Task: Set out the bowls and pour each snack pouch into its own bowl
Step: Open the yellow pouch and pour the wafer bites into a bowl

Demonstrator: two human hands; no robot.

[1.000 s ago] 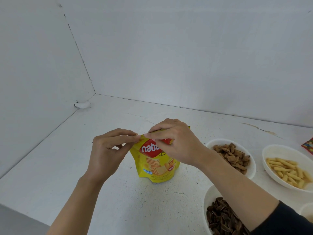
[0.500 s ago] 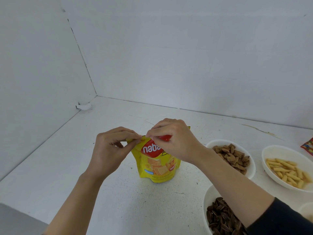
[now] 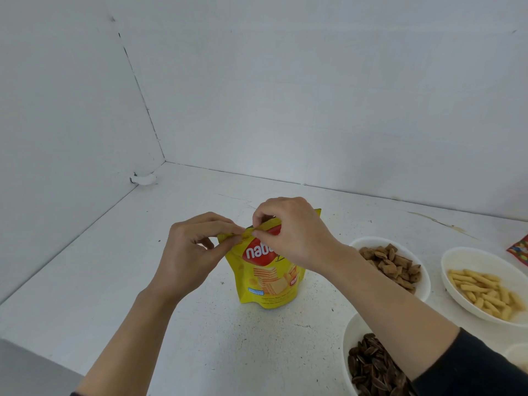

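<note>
**Both hands pinch the top strip of the yellow pouch**

The yellow pouch point(image 3: 265, 278) stands upright on its base near the middle of the table point(image 3: 137, 281), well away from the back edge and the left edge. Its printed front faces us, with a red logo near the top and a picture of layered wafers below.

The left hand point(image 3: 191, 252) pinches the left end of the pouch's top strip between thumb and forefinger, its other fingers curled loosely under. The right hand point(image 3: 294, 232) comes over the top of the pouch and pinches the same strip just beside the left hand's grip, so the fingertips of the two hands almost meet. The right hand covers the right part of the logo, and only the pouch's top right corner shows behind it. We cannot tell whether the strip has begun to tear. The right arm ends in a dark sleeve point(image 3: 471, 367) at the lower right.

Toward the right edge of the table we see white bowls. The bowl of brown pieces point(image 3: 425, 281) sits nearest the pouch, just right of it and partly behind the right forearm. The bowl of yellow sticks point(image 3: 468, 258) lies further right, near the edge. The bowl of dark seeds point(image 3: 350, 332) sits toward the front, under the right forearm. A sliver of a fourth bowl point(image 3: 518, 352) shows by the sleeve; we cannot see into it.

A red packet point(image 3: 520, 250) pokes in at the right edge. A white lump point(image 3: 144, 178) sits at the left edge, near the back left corner.
</note>
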